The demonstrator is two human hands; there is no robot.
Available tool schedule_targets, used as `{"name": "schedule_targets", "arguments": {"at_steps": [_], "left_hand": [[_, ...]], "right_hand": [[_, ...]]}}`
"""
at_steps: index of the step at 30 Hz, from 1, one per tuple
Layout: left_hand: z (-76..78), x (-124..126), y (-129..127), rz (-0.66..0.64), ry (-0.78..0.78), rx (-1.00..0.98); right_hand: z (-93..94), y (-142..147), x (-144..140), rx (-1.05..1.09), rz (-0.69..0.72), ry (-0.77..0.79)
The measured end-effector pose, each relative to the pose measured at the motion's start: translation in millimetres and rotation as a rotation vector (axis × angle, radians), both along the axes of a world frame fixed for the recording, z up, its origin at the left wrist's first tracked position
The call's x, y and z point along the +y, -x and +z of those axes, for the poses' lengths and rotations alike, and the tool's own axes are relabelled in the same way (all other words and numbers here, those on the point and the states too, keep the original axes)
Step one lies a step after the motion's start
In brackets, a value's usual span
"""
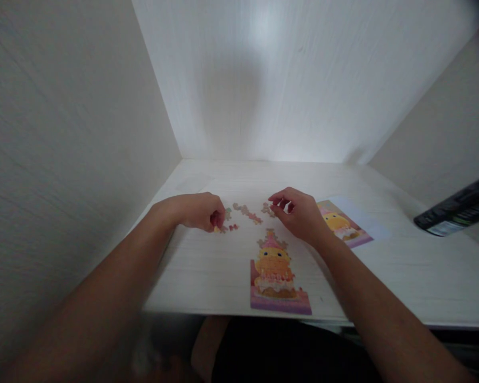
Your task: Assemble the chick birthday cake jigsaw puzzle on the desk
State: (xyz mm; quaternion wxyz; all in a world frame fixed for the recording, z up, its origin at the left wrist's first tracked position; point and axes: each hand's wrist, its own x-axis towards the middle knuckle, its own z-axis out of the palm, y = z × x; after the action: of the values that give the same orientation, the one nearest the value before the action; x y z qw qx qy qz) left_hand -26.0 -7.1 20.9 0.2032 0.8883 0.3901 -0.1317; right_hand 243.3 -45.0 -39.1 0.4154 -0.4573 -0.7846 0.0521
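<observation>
Both forearms were bare, with no sleeves in view. The left hand (199,211) and right hand (299,214) wore no gloves, rings or watch.

- The left hand (199,211) is curled palm down, its fingers (217,218) pinched together at the tips.
- The right hand (299,213) arches with fingers (278,201) bent inward.
- Both forearms stretch forward.

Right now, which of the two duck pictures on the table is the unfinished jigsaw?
The duck picture at the near table edge: its top is ragged with missing pieces. The other duck picture, beside the right hand, has straight edges.
</observation>
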Motion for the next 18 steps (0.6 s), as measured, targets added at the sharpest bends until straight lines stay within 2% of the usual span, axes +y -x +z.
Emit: {"name": "schedule_targets", "arguments": {"at_steps": [5,8,11,13,15,18], "left_hand": [[5.5,-0.9,0.8,-0.034,0.005,-0.078],[6.0,-7.0,-12.2,-0.057,-0.003,-0.366],[-4.3,-19.0,-38.0,0.021,0.076,-0.813],[-15.5,-27.4,-56.3,0.087,0.172,-1.008],[-26.4,-33.8,-70.2,0.142,0.193,-1.114],[-36.6,-38.9,-79.9,0.206,0.123,-1.196]], "right_hand": [[4.4,-0.6,-2.0,0.039,0.004,0.031],[11.3,1.3,-8.5,0.14,0.048,0.189],[16.8,3.0,-18.3,0.351,0.235,0.469],[19.1,2.7,-24.7,0.47,0.318,0.571],[20.7,1.2,-30.4,0.54,0.296,0.579],[21.6,-2.2,-38.7,0.597,0.227,0.576]]}}
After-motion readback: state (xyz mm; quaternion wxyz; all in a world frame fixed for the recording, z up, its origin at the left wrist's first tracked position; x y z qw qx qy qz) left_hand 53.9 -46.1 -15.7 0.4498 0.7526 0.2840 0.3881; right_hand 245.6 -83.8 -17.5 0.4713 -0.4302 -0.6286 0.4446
